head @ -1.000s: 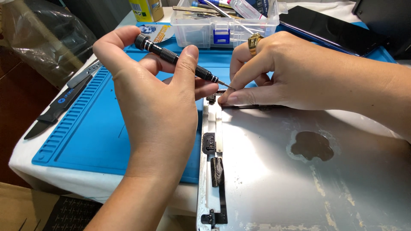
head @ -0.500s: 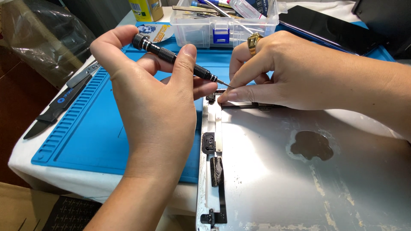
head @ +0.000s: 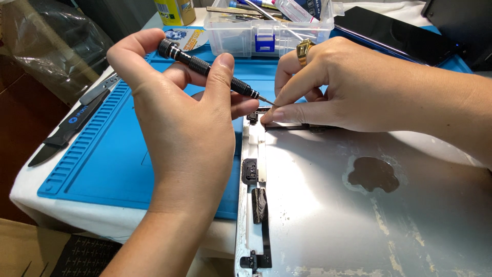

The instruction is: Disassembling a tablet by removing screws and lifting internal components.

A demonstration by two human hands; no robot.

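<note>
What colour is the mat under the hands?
Bright blue mat, clearest in the head view.

1. Screwdriver (head: 212, 73): slim, black, knurled grip w/ silver rings, thin metal tip. Tilted, cap end up-left, tip down-right, meeting the top left corner of the panel.
2. Silver metal panel (head: 359, 220): flat, back side up, scuffed, w/ a dark worn patch near centre-right. Left edge strip carries small black hinge brackets and a black flat cable. Lies partly on the blue ribbed mat (head: 113, 154).
</note>
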